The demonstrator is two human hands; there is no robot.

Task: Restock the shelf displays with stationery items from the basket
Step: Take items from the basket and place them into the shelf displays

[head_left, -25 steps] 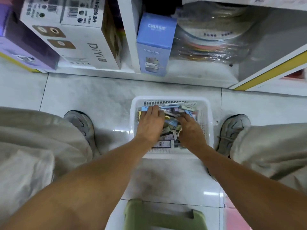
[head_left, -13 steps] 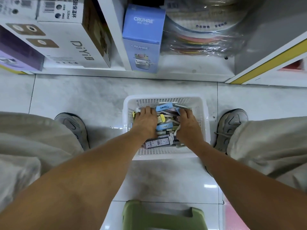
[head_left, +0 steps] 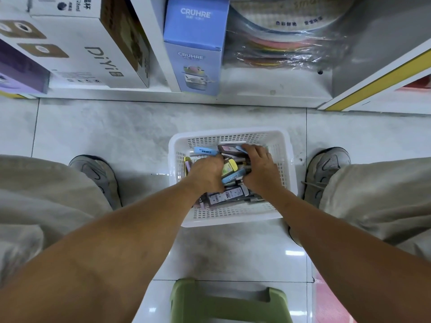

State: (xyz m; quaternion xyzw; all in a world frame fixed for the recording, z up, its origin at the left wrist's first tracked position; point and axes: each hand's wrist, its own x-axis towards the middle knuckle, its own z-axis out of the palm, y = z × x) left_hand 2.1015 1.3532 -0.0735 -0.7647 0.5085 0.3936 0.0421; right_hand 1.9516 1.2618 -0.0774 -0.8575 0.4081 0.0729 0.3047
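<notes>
Looking down from the head view, we've got both hands buried in the white basket (head_left: 283, 145) on the floor tiles between our shoes. The left hand (head_left: 205, 173) is knuckles-up with fingers curled down into the pile of stationery packs (head_left: 233, 178) — we can't tell what it's actually gripping, if anything, since the fingertips are hidden under the hand. The right hand (head_left: 258, 169) reaches toward the far side of the pile, fingers bent over the packs; it looks like it's gathering or closing on a few, but which ones we honestly can't say. The basket looks pretty full: blue, yellow, pink and dark packets jumbled in every direction. Right past it is the bottom shelf (head_left: 268, 92) with a blue CRUHRE box (head_left: 196, 50), a white DiYi box (head_left: 88, 47) and a plastic-wrapped stack of colourful round things (head_left: 286, 40) — none of it stationery, so the display we're restocking isn't in sight. A green stool (head_left: 228, 301) sits below us. Progress-wise we'd call it early: nothing is lifted clear of the basket yet, and the sorting, carrying and shelving are all left to do.
</notes>
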